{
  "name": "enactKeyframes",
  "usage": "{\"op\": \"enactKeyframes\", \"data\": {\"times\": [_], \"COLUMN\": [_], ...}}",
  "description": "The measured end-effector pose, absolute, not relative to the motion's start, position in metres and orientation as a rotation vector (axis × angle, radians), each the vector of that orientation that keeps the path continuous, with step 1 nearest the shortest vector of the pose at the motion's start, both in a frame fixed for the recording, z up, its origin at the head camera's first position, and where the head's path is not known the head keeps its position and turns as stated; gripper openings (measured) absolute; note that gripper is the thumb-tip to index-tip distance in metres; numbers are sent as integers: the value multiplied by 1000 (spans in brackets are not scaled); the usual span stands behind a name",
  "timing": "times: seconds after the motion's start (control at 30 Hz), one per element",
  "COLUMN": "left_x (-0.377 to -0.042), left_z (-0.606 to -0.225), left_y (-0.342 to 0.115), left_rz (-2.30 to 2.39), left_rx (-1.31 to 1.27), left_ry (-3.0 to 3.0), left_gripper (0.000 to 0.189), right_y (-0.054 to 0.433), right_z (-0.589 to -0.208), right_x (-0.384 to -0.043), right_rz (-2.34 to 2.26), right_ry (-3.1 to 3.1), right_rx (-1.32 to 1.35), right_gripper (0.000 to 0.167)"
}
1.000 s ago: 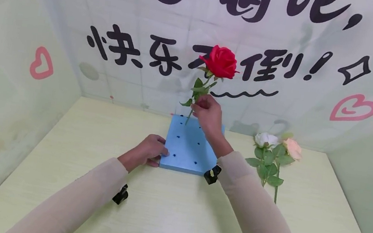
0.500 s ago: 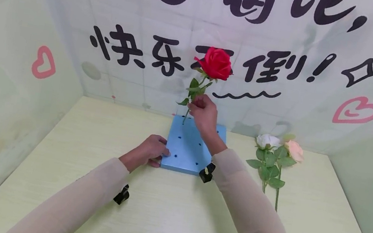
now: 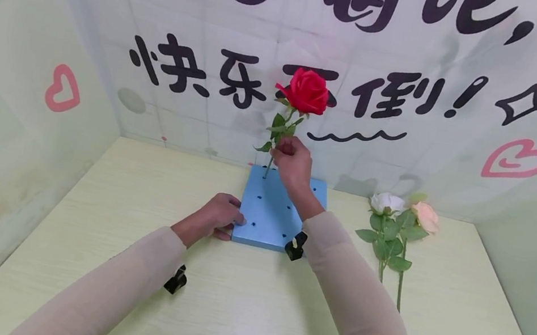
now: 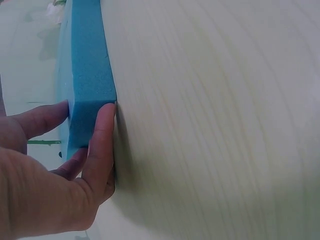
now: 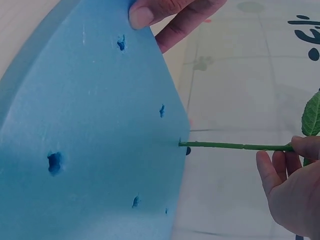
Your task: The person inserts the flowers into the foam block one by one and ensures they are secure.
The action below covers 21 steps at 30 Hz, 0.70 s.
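In the head view a red artificial rose (image 3: pixel 307 91) stands almost upright over the far part of a blue foam board (image 3: pixel 267 213). My right hand (image 3: pixel 295 162) pinches its green stem (image 5: pixel 235 146) between thumb and fingers, below the leaves. The stem's lower end meets the board at a hole near the far edge, as the right wrist view shows. At the board's near left corner my left hand (image 3: pixel 218 215) holds the edge, thumb (image 4: pixel 47 119) on the top face and fingers along the side. Several dark holes (image 5: pixel 54 163) dot the board.
A white rose (image 3: pixel 387 203) and a peach rose (image 3: pixel 425 216) with green leaves lie on the pale table (image 3: pixel 228 310) to the right of the board. Behind the table hangs a printed cloth backdrop (image 3: pixel 176 126); cloth also closes off both sides.
The right hand and the red rose have shifted slightly left and down, bringing the stem end to a far-left hole. The left hand keeps its hold on the board.
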<state>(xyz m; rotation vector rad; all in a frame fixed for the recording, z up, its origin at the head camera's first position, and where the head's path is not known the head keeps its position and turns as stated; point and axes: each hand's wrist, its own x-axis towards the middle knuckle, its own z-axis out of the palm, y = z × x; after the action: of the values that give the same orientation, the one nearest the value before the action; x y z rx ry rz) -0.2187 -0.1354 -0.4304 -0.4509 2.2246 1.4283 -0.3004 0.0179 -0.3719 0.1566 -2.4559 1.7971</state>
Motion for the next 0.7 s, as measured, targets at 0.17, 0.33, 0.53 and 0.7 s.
{"op": "enactKeyframes", "data": {"times": [0.17, 0.33, 0.53, 0.7], "left_x": [-219, -218, -217, -217], "left_z": [-430, -429, -428, -429], "left_y": [-135, -135, -134, -135], "left_rz": [1434, 1436, 1438, 1436], "left_rx": [-454, -446, -454, -451], "left_ry": [2220, 2220, 2215, 2222], "left_gripper": [56, 56, 55, 55], "right_y": [16, 16, 15, 12], "right_z": [-375, -380, -384, -386], "right_x": [-301, -301, -303, -305], "right_rz": [1765, 1735, 1717, 1737], "right_ry": [-2493, -2509, -2505, -2506], "right_rx": [140, 129, 117, 107], "right_gripper": [15, 16, 16, 17]}}
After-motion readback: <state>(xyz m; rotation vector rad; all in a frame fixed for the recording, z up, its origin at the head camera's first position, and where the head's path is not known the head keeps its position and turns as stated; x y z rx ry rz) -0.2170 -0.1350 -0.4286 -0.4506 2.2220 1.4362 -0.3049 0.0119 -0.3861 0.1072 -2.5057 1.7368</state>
